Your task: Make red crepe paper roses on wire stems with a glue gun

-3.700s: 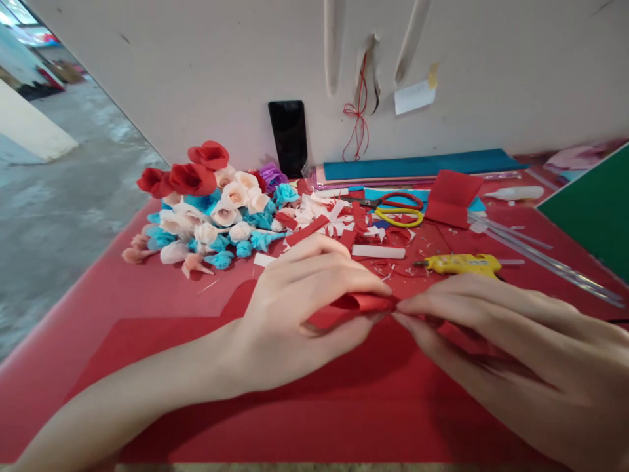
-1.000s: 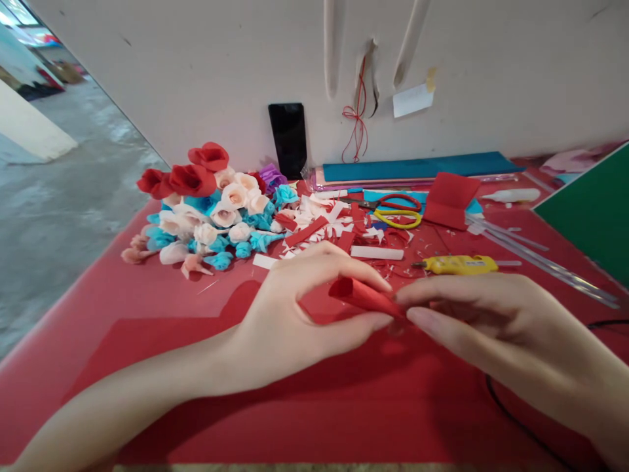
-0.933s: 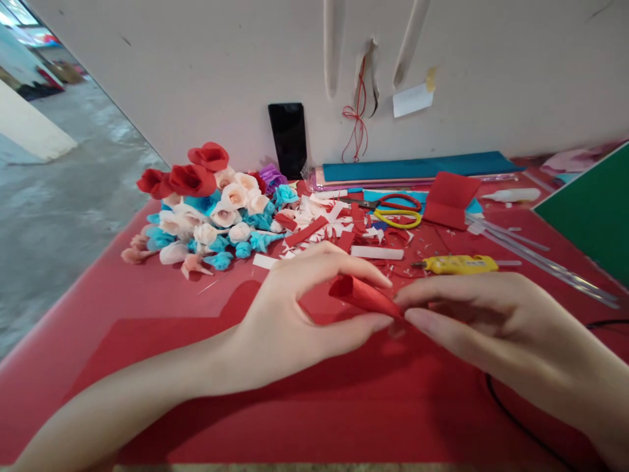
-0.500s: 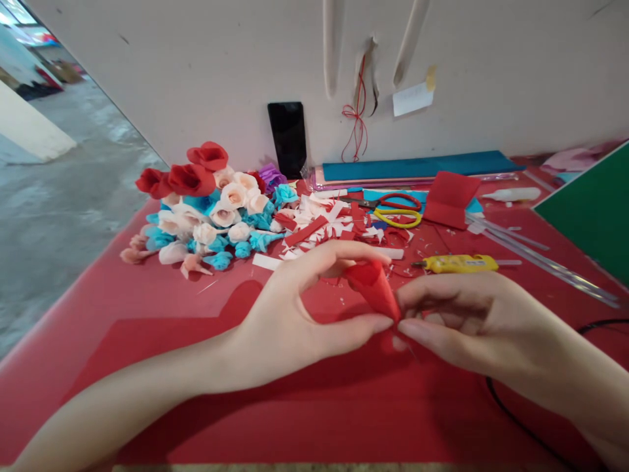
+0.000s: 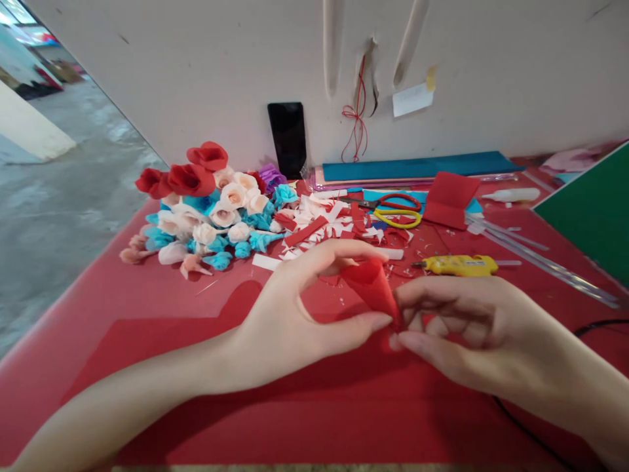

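A red crepe paper flower, rolled into a cone with its wide end up and to the left, is held over the front of the table. My left hand curves round it, the thumb pressing near its narrow base and the fingers behind its upper edge. At that base, my right hand pinches the twisted lower tip between thumb and forefinger. Part of the paper is hidden behind the fingers.
Finished paper flowers are heaped at the back left, beside paper scraps. Behind my hands lie scissors, a yellow glue gun, clear glue sticks and folded red paper. A phone leans against the wall.
The cone has turned slightly, showing more of its side. My right hand has shifted a little at the base, its fingers curling differently. The left hand has barely moved.
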Tool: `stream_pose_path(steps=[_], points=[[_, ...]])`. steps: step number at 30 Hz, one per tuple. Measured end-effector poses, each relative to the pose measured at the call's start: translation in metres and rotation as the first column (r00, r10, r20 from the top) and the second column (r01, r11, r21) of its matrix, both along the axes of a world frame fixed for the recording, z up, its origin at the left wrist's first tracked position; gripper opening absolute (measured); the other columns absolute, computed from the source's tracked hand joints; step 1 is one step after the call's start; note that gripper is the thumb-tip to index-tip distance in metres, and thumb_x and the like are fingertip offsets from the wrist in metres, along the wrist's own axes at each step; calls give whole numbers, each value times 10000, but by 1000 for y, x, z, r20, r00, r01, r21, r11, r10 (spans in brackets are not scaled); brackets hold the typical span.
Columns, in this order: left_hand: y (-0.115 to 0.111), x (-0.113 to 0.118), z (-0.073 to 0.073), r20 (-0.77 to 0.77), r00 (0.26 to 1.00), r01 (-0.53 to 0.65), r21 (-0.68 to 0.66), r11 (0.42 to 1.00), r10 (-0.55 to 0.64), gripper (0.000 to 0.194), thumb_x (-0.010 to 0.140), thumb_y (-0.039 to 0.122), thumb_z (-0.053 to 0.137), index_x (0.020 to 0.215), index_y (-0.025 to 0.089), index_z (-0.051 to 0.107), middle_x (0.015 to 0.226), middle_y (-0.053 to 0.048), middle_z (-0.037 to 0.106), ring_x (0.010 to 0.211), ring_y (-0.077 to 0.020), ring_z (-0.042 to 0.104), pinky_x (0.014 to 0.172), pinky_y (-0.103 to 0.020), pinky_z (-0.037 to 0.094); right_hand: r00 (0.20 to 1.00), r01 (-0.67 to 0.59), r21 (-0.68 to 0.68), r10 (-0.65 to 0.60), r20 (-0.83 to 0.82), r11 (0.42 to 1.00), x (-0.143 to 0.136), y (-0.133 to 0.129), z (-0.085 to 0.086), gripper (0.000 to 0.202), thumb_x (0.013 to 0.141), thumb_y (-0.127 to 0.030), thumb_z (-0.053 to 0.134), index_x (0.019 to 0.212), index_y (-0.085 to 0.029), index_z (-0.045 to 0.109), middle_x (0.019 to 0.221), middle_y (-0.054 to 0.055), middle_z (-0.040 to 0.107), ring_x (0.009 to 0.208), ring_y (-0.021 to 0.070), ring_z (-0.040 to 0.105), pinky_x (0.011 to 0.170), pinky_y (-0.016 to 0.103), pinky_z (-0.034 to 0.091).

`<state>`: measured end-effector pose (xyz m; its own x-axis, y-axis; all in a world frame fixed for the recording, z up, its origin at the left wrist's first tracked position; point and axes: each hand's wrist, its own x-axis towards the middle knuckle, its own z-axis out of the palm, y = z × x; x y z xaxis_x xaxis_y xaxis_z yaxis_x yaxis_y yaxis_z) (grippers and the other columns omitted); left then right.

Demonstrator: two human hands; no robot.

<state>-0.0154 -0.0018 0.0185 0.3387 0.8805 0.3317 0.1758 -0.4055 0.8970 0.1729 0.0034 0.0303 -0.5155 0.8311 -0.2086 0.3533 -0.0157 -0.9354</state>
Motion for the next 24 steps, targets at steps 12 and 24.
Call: stream_pose_path(steps=[12,24], points=[[-1,0,-1,33,999,-16,-39,999,18,389,709,131,659,1054,247,522,968,40,619,866,-74,571,834,-149,442,996,12,-66,-18,-85,998,0,0,-3,104,727,-289,618,784,-209,583,630,-21,586,434,14,428,388,70,359],[-1,0,-3,49,999,-6,-13,1000,6,380,710,127,665,1040,244,518,969,46,601,885,-41,563,855,-96,425,999,34,-233,-41,-26,972,-1,1,1,144,733,-305,568,822,-192,581,653,20,602,358,22,403,330,106,341]])
